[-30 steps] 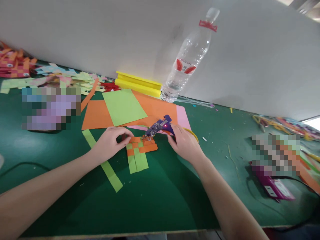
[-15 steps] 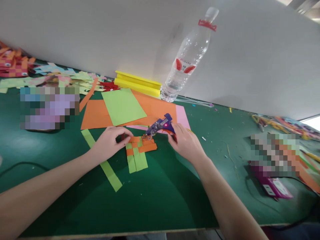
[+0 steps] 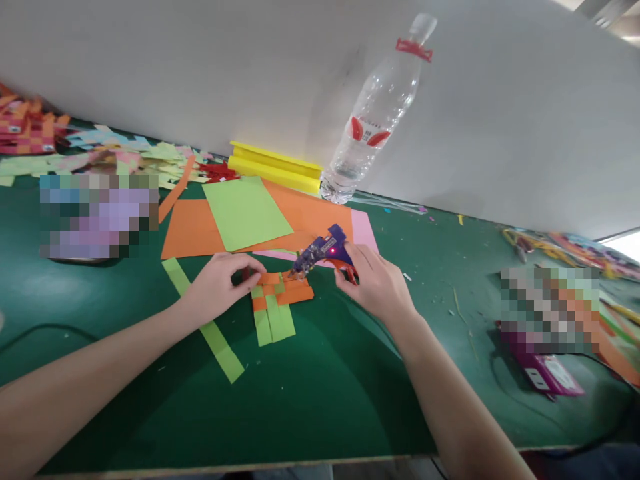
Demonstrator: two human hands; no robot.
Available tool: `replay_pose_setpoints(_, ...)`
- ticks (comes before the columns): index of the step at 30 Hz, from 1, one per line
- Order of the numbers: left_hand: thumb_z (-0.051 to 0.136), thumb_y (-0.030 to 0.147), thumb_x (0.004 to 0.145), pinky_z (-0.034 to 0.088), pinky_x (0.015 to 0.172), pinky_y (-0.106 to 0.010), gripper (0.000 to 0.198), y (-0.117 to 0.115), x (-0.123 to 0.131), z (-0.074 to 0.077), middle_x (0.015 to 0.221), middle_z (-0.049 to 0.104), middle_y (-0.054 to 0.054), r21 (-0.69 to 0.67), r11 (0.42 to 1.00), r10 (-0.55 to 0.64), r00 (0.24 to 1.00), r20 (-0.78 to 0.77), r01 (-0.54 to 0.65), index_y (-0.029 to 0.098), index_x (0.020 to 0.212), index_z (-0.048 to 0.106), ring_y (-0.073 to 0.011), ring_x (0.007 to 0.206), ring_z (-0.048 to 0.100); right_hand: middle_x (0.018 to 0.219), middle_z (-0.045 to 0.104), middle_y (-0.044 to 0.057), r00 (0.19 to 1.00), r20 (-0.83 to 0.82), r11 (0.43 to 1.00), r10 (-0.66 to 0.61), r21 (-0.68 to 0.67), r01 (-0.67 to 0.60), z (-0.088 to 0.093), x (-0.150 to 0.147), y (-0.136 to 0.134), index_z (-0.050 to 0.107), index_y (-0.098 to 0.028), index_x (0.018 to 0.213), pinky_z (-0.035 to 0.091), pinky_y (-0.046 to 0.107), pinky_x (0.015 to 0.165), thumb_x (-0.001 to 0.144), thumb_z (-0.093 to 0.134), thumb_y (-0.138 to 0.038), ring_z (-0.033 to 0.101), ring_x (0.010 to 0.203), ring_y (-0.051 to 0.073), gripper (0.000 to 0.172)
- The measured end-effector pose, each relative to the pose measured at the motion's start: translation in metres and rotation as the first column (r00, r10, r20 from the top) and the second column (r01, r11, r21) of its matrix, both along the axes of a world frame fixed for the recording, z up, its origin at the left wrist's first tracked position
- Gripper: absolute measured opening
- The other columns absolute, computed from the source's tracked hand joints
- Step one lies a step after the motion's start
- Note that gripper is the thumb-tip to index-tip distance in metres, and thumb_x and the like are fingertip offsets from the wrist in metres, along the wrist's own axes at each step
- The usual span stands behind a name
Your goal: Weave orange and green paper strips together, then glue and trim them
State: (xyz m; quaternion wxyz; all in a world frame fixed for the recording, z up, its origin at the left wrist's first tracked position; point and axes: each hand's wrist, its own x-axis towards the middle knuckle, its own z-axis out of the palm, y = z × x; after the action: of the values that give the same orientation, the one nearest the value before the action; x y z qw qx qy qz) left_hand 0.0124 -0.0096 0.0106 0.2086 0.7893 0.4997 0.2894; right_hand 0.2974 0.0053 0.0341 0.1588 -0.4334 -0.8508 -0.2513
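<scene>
A small woven piece of orange and green paper strips (image 3: 280,320) lies on the green table. My left hand (image 3: 219,287) pinches its upper left corner between thumb and fingertips. My right hand (image 3: 377,283) is closed around the handle of a blue hot glue gun (image 3: 325,248), whose small red light glows. The gun points down to the left, and its nozzle is at the upper orange strips of the weave; whether it touches them I cannot tell. A loose green paper strip (image 3: 215,347) passes under my left wrist.
Orange sheets (image 3: 193,230), a green sheet (image 3: 247,213) and a pink sheet (image 3: 364,227) lie behind my hands. A clear bottle (image 3: 375,107) stands by the wall beside a folded yellow piece (image 3: 275,170). Paper scraps (image 3: 145,157) are heaped left; a purple box (image 3: 545,370) with a cord lies right.
The glue gun and my right hand have shifted very slightly, with the nozzle still over the orange strips. My left hand keeps its pinch on the weave's corner.
</scene>
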Motion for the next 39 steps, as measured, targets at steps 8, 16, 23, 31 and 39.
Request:
replay_pose_setpoints(8, 0.047, 0.039, 0.086, 0.046, 0.077, -0.036, 0.023, 0.001, -0.002, -0.002, 0.085, 0.070, -0.001, -0.009, 1.000, -0.008, 1.000, -0.010, 0.008, 0.023, 0.087, 0.064, -0.0184, 0.072, 0.060, 0.100, 0.065, 0.012, 0.998, -0.066, 0.995, 0.025, 0.096, -0.018, 0.006, 0.009, 0.003, 0.050, -0.010, 0.116, 0.049, 0.032, 0.072, 0.082, 0.050, -0.026, 0.061, 0.088, 0.021, 0.038)
replay_pose_setpoints(16, 0.047, 0.038, 0.087, 0.046, 0.073, -0.035, 0.022, 0.000, -0.002, -0.002, 0.084, 0.069, -0.002, 0.006, 1.000, -0.013, 0.999, -0.030, 0.013, 0.024, 0.087, 0.064, -0.0193, 0.075, 0.060, 0.098, 0.061, 0.012, 0.927, -0.233, 0.955, -0.293, -0.024, 0.296, 0.001, 0.043, 0.019, 0.048, -0.015, 0.117, 0.048, 0.037, 0.076, 0.078, 0.051, -0.035, 0.059, 0.090, 0.026, 0.044)
replay_pose_setpoints(23, 0.047, 0.038, 0.088, 0.045, 0.078, -0.037, 0.022, -0.001, -0.002, -0.002, 0.085, 0.069, -0.002, 0.007, 1.000, -0.011, 0.999, -0.037, 0.011, 0.024, 0.087, 0.063, -0.0184, 0.075, 0.060, 0.108, 0.060, 0.016, 0.677, -0.386, 0.776, -0.627, -0.235, 0.585, -0.005, 0.090, 0.034, 0.050, -0.012, 0.116, 0.045, 0.040, 0.076, 0.073, 0.052, -0.038, 0.058, 0.093, 0.030, 0.050)
replay_pose_setpoints(31, 0.046, 0.038, 0.088, 0.045, 0.075, -0.035, 0.023, -0.001, -0.002, -0.002, 0.085, 0.068, -0.002, -0.033, 0.999, -0.012, 0.999, -0.032, 0.011, 0.023, 0.088, 0.063, -0.0179, 0.073, 0.059, 0.109, 0.058, 0.023, 0.405, -0.307, 0.507, -0.861, -0.466, 0.725, -0.021, 0.128, 0.045, 0.051, -0.003, 0.116, 0.044, 0.043, 0.084, 0.077, 0.051, -0.043, 0.056, 0.099, 0.034, 0.056)
replay_pose_setpoints(39, 0.046, 0.037, 0.088, 0.045, 0.072, -0.034, 0.022, 0.000, -0.001, -0.002, 0.084, 0.069, -0.002, -0.016, 1.000, -0.020, 0.999, -0.033, 0.020, 0.023, 0.086, 0.063, -0.0178, 0.073, 0.061, 0.121, 0.045, 0.031, 0.460, -0.331, 0.564, -0.824, -0.401, 0.722, -0.034, 0.121, 0.044, 0.041, 0.002, 0.123, 0.041, 0.048, 0.084, 0.079, 0.050, -0.037, 0.051, 0.105, 0.038, 0.059)
